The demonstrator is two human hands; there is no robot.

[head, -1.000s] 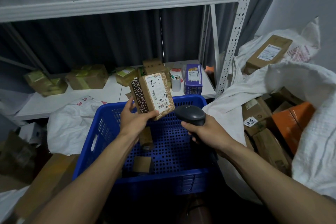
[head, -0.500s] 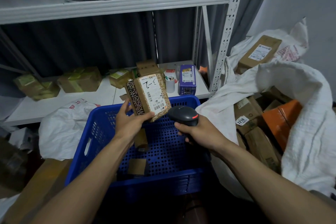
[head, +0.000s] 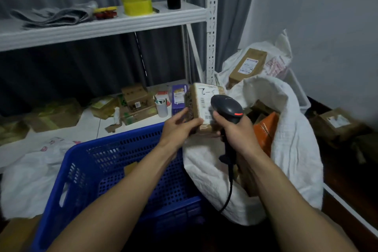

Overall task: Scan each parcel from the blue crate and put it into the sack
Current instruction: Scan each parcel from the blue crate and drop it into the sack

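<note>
Left hand (head: pixel 180 127) is gripping the parcel (head: pixel 201 104) over the sack (head: pixel 290 129) rim, label facing up; right hand (head: pixel 235 129) is clutching the scanner (head: pixel 227 108) just beside it (probably for a close read).

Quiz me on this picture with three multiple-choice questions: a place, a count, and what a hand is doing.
1. Where is the parcel that the left hand holds? A on the floor; B over the white sack's near edge; C inside a drawer.
2. How many yellow tape rolls stand on the top shelf? A one; B four; C two.
3. What is the right hand doing? A gripping the scanner; B hanging empty; C waving.
Answers: B, the parcel is held above the sack's cloth; C, one roll sits on another; A, its fingers curl round the scanner's handle.
</note>
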